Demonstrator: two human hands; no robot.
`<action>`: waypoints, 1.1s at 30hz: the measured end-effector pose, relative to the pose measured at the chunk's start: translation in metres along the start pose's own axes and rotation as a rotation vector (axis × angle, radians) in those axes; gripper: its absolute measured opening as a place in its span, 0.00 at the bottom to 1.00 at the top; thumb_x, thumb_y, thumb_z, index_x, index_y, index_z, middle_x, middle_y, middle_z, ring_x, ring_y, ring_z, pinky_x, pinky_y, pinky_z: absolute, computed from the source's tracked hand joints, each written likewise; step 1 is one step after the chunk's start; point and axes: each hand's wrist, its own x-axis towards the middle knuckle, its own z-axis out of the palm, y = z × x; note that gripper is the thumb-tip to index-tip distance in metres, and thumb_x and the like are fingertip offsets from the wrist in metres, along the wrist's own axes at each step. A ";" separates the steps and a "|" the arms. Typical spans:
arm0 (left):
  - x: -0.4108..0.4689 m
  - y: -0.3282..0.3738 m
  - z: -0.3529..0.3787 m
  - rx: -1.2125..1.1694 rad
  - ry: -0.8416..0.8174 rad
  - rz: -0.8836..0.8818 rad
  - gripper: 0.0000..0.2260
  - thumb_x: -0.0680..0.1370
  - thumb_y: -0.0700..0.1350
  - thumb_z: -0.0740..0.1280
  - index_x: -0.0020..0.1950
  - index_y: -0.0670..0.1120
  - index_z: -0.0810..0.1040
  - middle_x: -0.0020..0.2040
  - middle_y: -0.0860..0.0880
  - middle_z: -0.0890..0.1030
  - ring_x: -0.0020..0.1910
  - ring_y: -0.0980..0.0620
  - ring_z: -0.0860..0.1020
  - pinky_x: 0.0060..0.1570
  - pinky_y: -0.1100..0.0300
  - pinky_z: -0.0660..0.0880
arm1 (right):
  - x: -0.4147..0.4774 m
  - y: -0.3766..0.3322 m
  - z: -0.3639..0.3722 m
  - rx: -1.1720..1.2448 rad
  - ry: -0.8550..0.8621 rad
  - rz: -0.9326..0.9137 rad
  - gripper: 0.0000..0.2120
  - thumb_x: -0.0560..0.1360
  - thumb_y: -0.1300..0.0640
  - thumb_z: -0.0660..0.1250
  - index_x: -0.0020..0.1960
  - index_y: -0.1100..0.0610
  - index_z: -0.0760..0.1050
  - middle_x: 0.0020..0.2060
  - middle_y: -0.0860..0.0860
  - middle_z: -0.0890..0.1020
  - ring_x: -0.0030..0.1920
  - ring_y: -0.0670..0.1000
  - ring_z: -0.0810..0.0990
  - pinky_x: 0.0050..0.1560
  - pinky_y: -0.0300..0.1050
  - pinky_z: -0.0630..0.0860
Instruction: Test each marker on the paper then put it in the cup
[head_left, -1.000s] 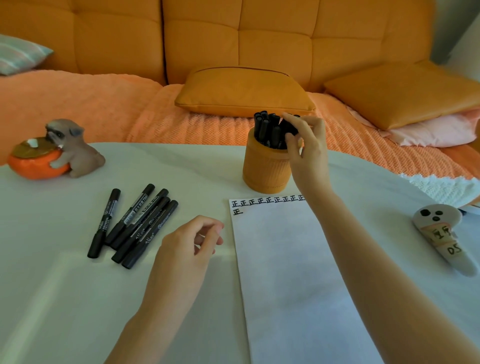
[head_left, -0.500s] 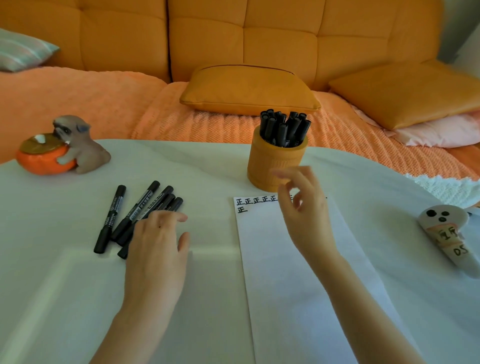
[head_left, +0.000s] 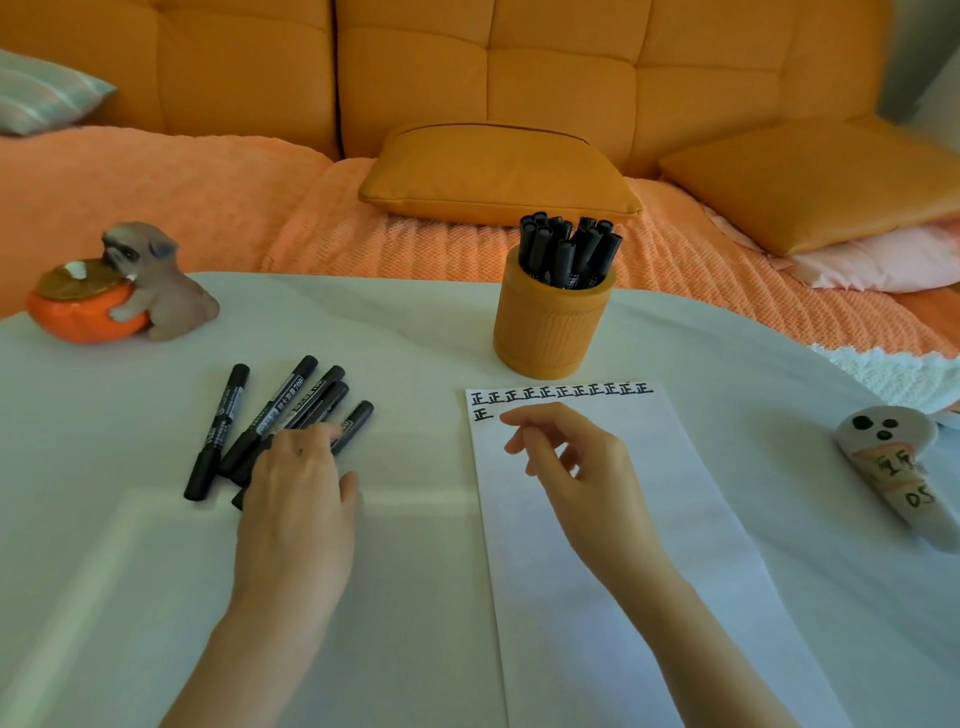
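Several black markers (head_left: 275, 415) lie loose on the white table (head_left: 415, 332), left of centre. My left hand (head_left: 296, 499) rests flat over their near ends, fingertips touching the rightmost marker (head_left: 358, 415), which lies slightly apart from the rest. An orange cup (head_left: 550, 332) behind the paper holds several capped black markers (head_left: 569, 249). The white paper (head_left: 701, 519) carries a row of black test marks along its top edge and one more below. My right hand (head_left: 576, 467) hovers over the paper's upper left, fingers loosely curled and holding nothing.
A dog figurine (head_left: 156, 291) hugging an orange bowl (head_left: 78, 317) stands at the table's far left. A grey ghost-shaped object (head_left: 893, 467) lies at the right edge. An orange sofa with cushions sits behind the table.
My right hand left the cup and came back down over the paper, empty. My left hand moved left onto the loose markers, and the rightmost marker slid a little to the right.
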 end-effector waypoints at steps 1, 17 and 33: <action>0.000 -0.001 0.001 -0.009 -0.002 0.003 0.17 0.74 0.37 0.67 0.63 0.40 0.73 0.56 0.40 0.77 0.56 0.39 0.73 0.53 0.48 0.70 | 0.000 0.000 0.001 -0.005 -0.010 0.005 0.15 0.78 0.63 0.61 0.48 0.44 0.79 0.38 0.42 0.82 0.36 0.56 0.75 0.35 0.42 0.70; -0.006 0.019 -0.001 -0.401 -0.070 0.234 0.06 0.72 0.44 0.71 0.46 0.54 0.79 0.43 0.57 0.79 0.46 0.58 0.76 0.46 0.65 0.72 | -0.001 -0.008 0.012 0.189 -0.171 0.205 0.19 0.71 0.39 0.64 0.56 0.49 0.76 0.34 0.48 0.80 0.30 0.44 0.73 0.33 0.34 0.68; -0.016 0.032 -0.006 -0.469 -0.324 0.228 0.13 0.75 0.58 0.56 0.41 0.51 0.72 0.35 0.51 0.76 0.29 0.55 0.69 0.33 0.58 0.68 | 0.000 -0.020 0.014 0.424 -0.077 0.137 0.12 0.77 0.55 0.65 0.45 0.66 0.77 0.27 0.51 0.74 0.28 0.46 0.69 0.30 0.34 0.66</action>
